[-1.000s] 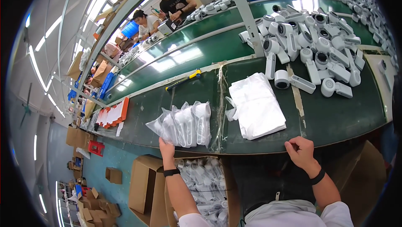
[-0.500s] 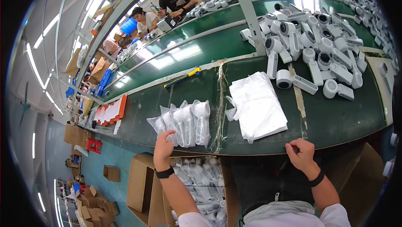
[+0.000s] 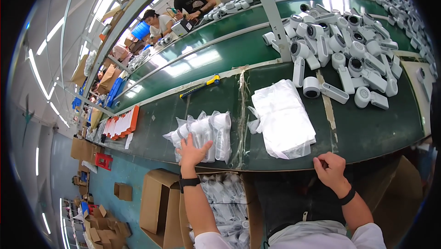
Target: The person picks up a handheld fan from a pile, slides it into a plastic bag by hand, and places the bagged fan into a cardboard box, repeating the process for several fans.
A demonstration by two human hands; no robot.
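Two hands at the counter (image 3: 381,129). Left hand (image 3: 192,154): fingers spread, palm down over the near-left end of a row of bagged fans (image 3: 223,136); looks like contact, firm grip not visible. Right hand (image 3: 330,168): fingers curled in at the counter's front edge, nothing seen in it; inside of the curl hidden.

Bagged fans lie side by side on the counter, close to the front edge, clear plastic around each; exact count hard under the hand. White plastic bags (image 3: 282,116) in a flat stack to their right, between the two hands. Loose fans (image 3: 339,42) heaped beyond, far right. Yellow-and-black tool (image 3: 202,85) behind the row. Cardboard box (image 3: 255,212) with more bagged fans below the edge.

Risks, judged: slick plastic plus a push toward the body could send a bagged fan over the edge, into the box or onto the floor (image 3: 104,200). Spread fingers might catch a loose bag end and drag neighbours out of line. A sleeve or wrist brushing the thin bags could skew the stack. Heap looks unsteady; pulling a low fan might start a slide.
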